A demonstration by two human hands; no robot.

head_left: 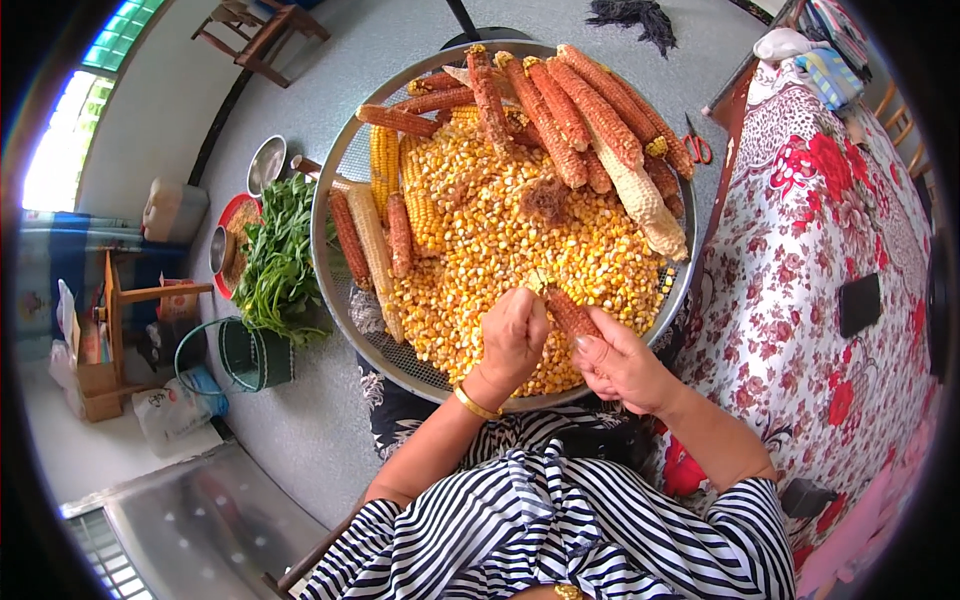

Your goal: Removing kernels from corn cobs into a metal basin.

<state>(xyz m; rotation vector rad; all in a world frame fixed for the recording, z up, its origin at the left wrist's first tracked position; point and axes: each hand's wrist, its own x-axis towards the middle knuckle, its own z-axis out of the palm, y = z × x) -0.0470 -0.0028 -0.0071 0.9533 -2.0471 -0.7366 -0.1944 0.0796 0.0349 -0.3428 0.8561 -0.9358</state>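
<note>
My right hand [622,365] is wrapped round the lower part of a reddish corn cob [570,314], stripped of most kernels, with a few pale ones at its tip. Against that tip sits my left hand [514,335], fingers curled into a fist; what is inside them is hidden. Both hands are over the near side of a round metal mesh tray [343,318], heaped with loose yellow kernels [480,230]. Several bare red cobs [575,110] lie at its far side. Cobs of yellow corn [420,200] with kernels on lean at the left, and a brown tuft of corn silk [545,202] rests on the heap.
On the right stands a bed or table with a flowered cloth [790,330], a dark phone-like slab [859,305] on it. Scissors [697,143] lie beside the tray. Leafy greens [280,255], a green basket [255,355] and metal bowls [267,165] are on the left floor.
</note>
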